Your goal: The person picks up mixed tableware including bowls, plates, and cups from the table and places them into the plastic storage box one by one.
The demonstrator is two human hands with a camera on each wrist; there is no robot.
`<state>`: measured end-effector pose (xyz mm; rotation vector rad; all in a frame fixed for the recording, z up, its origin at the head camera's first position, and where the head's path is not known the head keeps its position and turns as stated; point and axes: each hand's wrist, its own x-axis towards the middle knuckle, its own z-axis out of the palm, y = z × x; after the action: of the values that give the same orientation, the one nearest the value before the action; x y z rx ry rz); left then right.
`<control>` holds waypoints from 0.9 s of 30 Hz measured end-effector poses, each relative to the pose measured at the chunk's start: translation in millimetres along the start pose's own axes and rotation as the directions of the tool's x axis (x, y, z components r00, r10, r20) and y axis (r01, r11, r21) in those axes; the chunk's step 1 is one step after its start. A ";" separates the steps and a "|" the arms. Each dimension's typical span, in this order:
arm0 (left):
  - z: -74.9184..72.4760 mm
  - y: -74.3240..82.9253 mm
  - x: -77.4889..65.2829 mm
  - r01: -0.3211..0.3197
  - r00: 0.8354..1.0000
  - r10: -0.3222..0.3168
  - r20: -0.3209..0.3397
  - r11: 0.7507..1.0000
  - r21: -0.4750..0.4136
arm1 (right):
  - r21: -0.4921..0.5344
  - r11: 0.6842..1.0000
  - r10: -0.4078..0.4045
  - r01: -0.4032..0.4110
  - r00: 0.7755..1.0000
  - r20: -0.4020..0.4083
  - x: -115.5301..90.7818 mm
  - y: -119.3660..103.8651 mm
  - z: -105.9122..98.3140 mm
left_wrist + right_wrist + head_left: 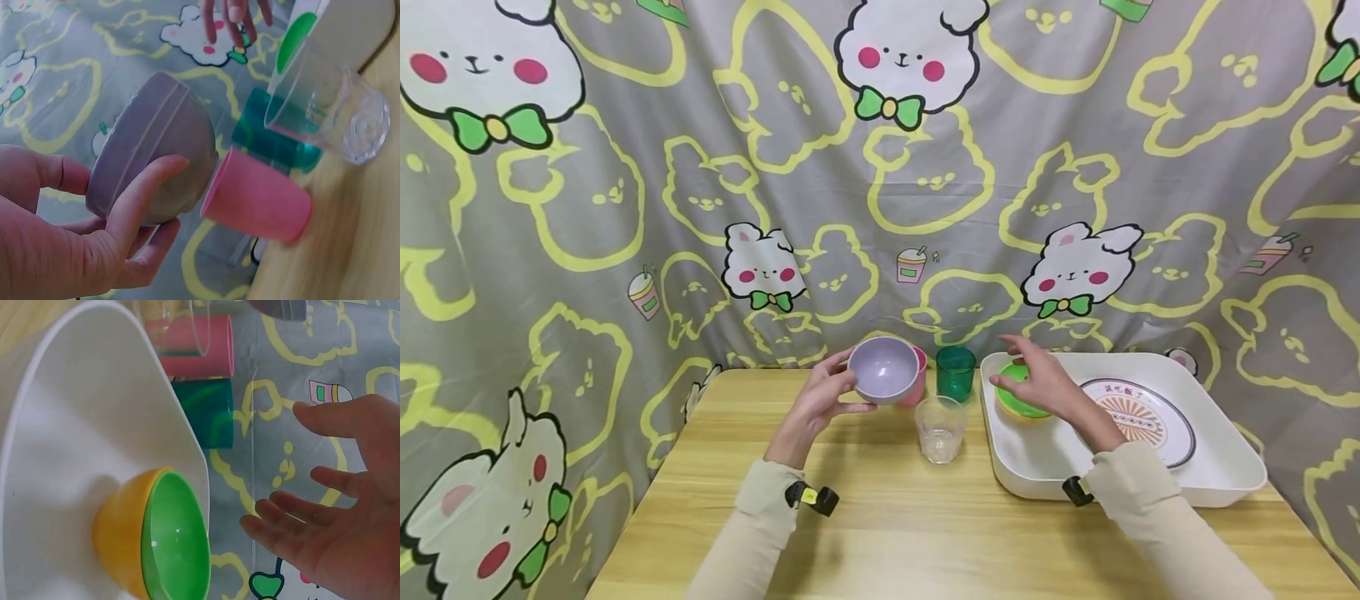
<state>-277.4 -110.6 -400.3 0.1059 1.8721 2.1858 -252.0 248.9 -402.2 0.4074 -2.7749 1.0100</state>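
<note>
Left fingers (155, 255) grip purple bowl (886, 369) (near pink cup (262, 200)) | right fingers (276, 536) spread above green bowl (180, 534)

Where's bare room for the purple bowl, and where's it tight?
Widest: the bare table between the sleeves, nearer the person than the clear cup. Another patch lies left of the left hand, toward the curtain. Crowded: the clear cup, pink cup and teal cup bunch by the tray's left wall; a green bowl and plate take much of its floor.

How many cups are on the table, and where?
3: the pink cup, partly hidden by the purple bowl; the teal cup, left of the white tray; the clear cup, in front of both.
</note>
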 end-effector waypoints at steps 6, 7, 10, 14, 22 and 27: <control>17.0 0.7 3.7 0.011 1.000 -0.011 0.015 1.000 -0.022 | 0.054 0.999 -0.006 0.005 1.000 0.010 -0.7 -3.4 3.9; 19.3 0.5 3.9 0.017 1.000 -0.016 0.016 1.000 -0.027 | 0.075 0.997 -0.004 0.003 1.000 0.009 -1.0 -4.0 4.5; 24.8 -1.5 4.3 0.017 0.999 -0.016 0.028 0.999 -0.029 | 0.153 0.988 -0.009 0.007 1.000 0.010 -2.5 -6.2 6.3; 30.2 -4.4 4.7 0.015 0.999 -0.014 0.031 0.999 -0.034 | 0.252 0.967 -0.028 0.024 0.999 0.014 -4.1 -10.0 8.5; 37.7 -7.0 2.7 0.013 0.999 -0.011 0.034 0.998 -0.062 | 0.361 0.929 -0.085 0.075 0.996 0.012 -3.3 -17.4 16.8; 44.1 -8.1 1.9 0.013 0.999 -0.010 0.051 0.998 -0.068 | 0.395 0.915 -0.092 0.079 0.996 0.014 -2.6 -21.3 23.6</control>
<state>-268.2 -66.6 -401.1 0.1361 1.7644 2.2155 -244.3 218.4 -407.8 0.5940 -2.5425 1.5559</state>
